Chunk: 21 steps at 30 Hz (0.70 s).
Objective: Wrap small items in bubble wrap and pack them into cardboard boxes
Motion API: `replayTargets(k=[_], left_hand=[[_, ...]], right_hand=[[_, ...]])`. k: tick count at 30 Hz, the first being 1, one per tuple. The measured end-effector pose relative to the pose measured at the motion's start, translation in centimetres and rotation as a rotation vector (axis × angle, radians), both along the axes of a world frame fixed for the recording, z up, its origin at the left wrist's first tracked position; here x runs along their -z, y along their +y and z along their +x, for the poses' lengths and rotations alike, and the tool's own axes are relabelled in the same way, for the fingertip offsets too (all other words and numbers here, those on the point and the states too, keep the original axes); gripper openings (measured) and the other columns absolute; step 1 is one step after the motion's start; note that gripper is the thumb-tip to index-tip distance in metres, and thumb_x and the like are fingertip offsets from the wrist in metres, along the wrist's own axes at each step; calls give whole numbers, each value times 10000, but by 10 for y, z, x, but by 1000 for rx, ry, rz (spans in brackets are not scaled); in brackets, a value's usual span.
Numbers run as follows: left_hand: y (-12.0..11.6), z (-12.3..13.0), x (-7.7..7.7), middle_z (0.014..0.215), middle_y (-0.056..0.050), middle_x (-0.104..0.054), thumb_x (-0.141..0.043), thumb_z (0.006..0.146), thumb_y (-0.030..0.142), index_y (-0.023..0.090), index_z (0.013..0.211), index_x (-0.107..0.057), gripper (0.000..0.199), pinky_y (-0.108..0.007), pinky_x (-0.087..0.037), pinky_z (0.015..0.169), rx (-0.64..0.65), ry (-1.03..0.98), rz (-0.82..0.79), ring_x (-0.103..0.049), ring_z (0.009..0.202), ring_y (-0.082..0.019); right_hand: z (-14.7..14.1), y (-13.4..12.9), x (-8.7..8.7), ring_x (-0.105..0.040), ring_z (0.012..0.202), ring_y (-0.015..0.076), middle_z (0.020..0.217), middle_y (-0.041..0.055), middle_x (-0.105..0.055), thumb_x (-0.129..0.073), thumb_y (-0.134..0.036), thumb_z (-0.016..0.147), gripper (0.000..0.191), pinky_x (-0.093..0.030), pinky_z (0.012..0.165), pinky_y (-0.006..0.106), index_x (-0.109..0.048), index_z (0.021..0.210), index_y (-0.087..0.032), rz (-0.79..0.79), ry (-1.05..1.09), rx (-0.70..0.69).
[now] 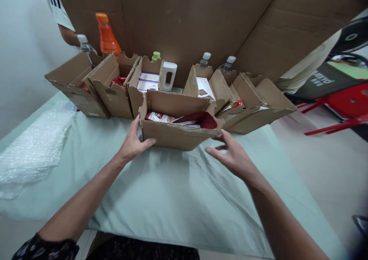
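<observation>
An open cardboard box stands upright on the green-covered table in front of me. Inside it lie a red-and-white packet and a dark red packet, partly hidden by the front wall. My left hand is at the box's left end, its fingers along the side wall and its thumb across the front face. At the right end is my right hand, fingers spread, with fingertips at the box's corner and the thumb apart from the front wall.
Several open cardboard bins, including one on the left, stand behind the box. An orange bottle, a white jug and clear bottles rise behind them. Bubble wrap lies at left. Another person's arm shows far left.
</observation>
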<state>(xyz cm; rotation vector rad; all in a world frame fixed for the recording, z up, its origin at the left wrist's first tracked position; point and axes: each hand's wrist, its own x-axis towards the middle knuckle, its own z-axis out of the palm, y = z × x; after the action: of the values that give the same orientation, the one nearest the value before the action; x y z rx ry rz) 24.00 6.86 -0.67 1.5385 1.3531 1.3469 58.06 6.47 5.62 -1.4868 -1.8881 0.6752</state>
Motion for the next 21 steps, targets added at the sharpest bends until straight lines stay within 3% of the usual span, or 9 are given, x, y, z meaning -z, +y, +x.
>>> replayTargets(k=[2,5,7,11,14,18,21], left_hand=[[10,12,-3,1420,-162,-616,-895,659,522,193,1428,-505,923,-491,-431,1170,59,-144,-44,-562,1354,-341],[3,23,-10,1351,-160,-659,-924,626,522,169,1385,-533,924,-471,-445,1160,-8,-235,-88,-607,1299,-339],[-24,23,-9,1355,-166,-656,-929,626,509,161,1375,-549,910,-487,-440,1169,-63,-204,-114,-598,1316,-358],[-110,10,10,1337,-139,-671,-876,730,478,199,1314,-626,693,-528,-352,1248,-92,-66,-98,-498,1439,-373],[-151,-7,13,1193,-111,-734,-844,751,534,251,1148,-717,503,-568,-286,1278,-148,-21,-119,-495,1430,-391],[-138,-14,-18,1267,-124,-712,-880,707,537,201,1213,-680,641,-541,-307,1267,-253,-65,-104,-552,1369,-379],[-122,2,-42,1338,-143,-682,-870,731,520,177,1300,-628,708,-488,-372,1233,-160,-128,-33,-600,1316,-342]], right_hand=[[-21,20,20,-703,1071,306,1257,155,-733,-755,-582,769,595,-612,805,430,-690,1202,-180,-12,123,-75],[-43,24,34,-705,945,293,1028,119,-775,-724,-593,791,467,-596,836,446,-723,1002,-176,30,182,-70],[-45,1,37,-704,930,310,998,114,-772,-729,-577,801,445,-593,834,460,-723,996,-177,69,126,-39],[-38,-70,37,-700,1040,334,1119,115,-758,-718,-555,862,425,-604,873,467,-711,1111,-211,121,111,-80],[-49,-94,27,-699,1059,334,1096,108,-759,-710,-561,884,395,-612,882,472,-724,1125,-248,85,130,-178],[-70,-77,6,-685,1100,337,1151,115,-750,-758,-578,842,455,-573,975,523,-720,1134,-231,151,160,-185],[-61,-77,-5,-699,1038,316,1119,92,-762,-779,-557,829,404,-574,963,500,-729,1055,-225,200,173,-109]])
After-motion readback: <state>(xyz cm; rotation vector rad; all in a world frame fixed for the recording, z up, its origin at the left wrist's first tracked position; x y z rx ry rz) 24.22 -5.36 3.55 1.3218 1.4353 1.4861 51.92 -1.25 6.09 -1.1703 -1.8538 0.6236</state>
